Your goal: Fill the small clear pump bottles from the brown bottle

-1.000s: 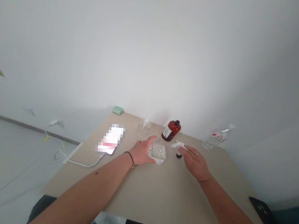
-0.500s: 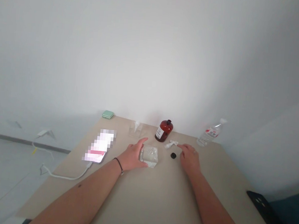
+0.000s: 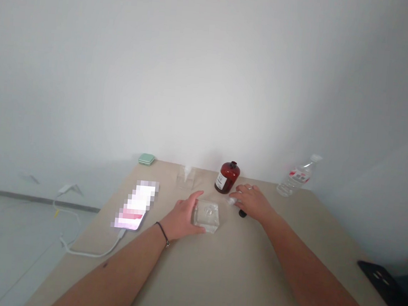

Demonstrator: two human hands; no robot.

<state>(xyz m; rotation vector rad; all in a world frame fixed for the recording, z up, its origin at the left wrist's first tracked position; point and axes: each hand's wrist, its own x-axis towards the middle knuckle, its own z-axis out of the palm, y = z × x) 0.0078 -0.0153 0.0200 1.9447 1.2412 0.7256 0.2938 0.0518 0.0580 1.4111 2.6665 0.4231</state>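
Note:
My left hand (image 3: 183,219) is curled round the left side of a clear square container (image 3: 208,218) on the table, thumb at its near edge and fingers toward its far edge. To the right, my right hand (image 3: 251,201) reaches down with bent fingers on a crumpled white tissue (image 3: 233,201), which they partly cover. A small black cap (image 3: 243,213) peeks out beneath that hand. Just behind the tissue stands a dark red-brown bottle (image 3: 227,178) with a white label and an open neck.
A second clear square holder (image 3: 186,179) with white tissue stands toward the back. On the left lie a lit phone (image 3: 137,206) with a white cable (image 3: 90,254) and a green case (image 3: 146,159). A clear plastic bottle (image 3: 296,180) stands back right; a black object (image 3: 379,278) lies at the right edge.
My right hand has moved left over the tissue and now covers part of it and of the cap. My left hand stays at the clear container. The view has shifted slightly.

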